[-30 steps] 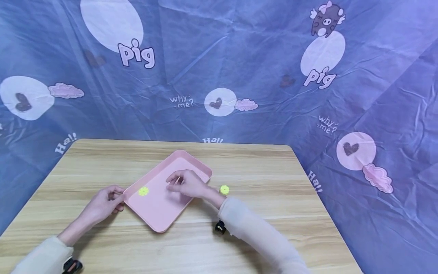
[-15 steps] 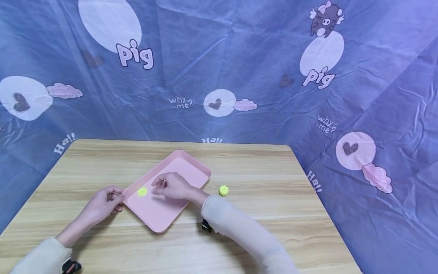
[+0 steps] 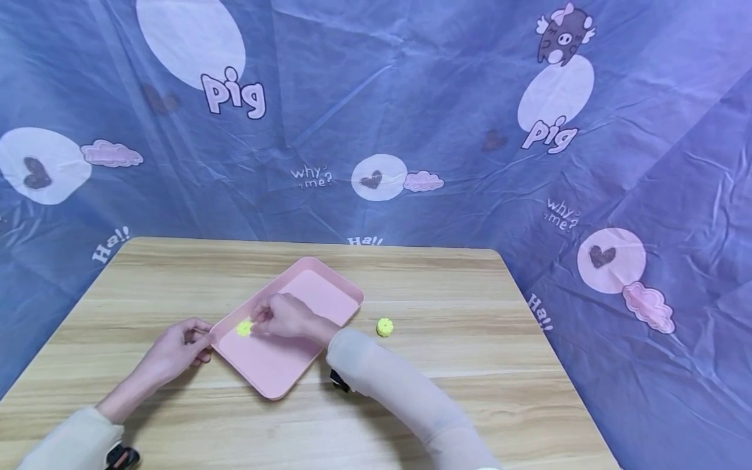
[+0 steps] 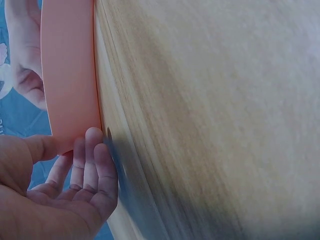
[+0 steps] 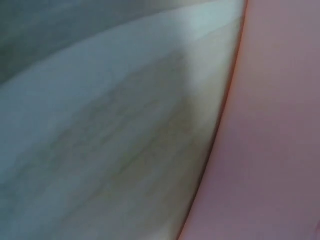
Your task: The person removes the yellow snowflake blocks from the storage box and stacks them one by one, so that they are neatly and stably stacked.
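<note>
A shallow pink tray [image 3: 276,365] lies slanted on the table. My left hand [image 3: 179,349] holds its left corner; in the left wrist view the thumb [image 4: 42,147] presses one side and the other fingers [image 4: 102,165] curl around below. Inside the tray, near that corner, lies a small yellow flower-shaped piece [image 3: 243,328]. My right hand [image 3: 284,316] reaches over the tray with thumb and fingertips right at the piece's right edge, partly covering it. I cannot tell whether they pinch it. The right wrist view shows only the tray edge [image 5: 280,120] and table.
A second yellow flower-shaped piece [image 3: 384,327] sits on the wooden table [image 3: 470,391], right of the tray. A blue printed cloth [image 3: 329,78] hangs behind the table and along its sides. Black straps [image 3: 122,455] show at the sleeves.
My right hand has moved left over the tray, from its middle to the yellow piece. The left hand stays at the corner; tray and both yellow pieces have not visibly moved.
</note>
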Action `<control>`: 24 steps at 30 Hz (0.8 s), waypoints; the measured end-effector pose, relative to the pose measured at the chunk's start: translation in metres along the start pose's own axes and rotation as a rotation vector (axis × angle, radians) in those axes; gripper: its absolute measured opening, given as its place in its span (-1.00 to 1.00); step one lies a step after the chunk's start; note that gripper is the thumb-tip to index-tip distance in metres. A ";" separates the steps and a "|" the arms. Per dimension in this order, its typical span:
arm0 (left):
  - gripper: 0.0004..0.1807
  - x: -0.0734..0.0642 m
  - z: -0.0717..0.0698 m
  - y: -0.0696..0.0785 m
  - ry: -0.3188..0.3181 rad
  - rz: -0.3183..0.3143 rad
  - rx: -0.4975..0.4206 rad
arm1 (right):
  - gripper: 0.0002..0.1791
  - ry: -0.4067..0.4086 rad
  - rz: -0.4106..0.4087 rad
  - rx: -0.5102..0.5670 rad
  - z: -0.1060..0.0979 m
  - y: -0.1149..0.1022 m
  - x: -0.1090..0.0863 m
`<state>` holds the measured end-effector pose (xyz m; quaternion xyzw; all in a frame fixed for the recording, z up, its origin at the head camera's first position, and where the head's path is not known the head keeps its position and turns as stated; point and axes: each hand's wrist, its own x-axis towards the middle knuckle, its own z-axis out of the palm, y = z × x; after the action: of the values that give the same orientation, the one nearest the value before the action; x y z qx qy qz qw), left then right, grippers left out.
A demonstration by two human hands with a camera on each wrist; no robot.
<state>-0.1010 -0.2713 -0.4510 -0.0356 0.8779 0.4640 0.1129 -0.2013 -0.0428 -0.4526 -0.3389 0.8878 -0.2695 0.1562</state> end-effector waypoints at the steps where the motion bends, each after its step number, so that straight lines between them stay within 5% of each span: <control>1: -0.66 0.000 0.000 0.000 0.000 0.002 -0.001 | -0.80 -0.003 -0.004 -0.014 0.001 0.000 0.002; 24: -0.66 -0.004 0.002 0.001 -0.004 0.012 -0.012 | -0.75 -0.036 0.046 -0.160 0.013 -0.010 0.010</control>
<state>-0.0971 -0.2692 -0.4503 -0.0302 0.8751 0.4699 0.1115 -0.1977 -0.0609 -0.4585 -0.3344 0.9111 -0.1882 0.1506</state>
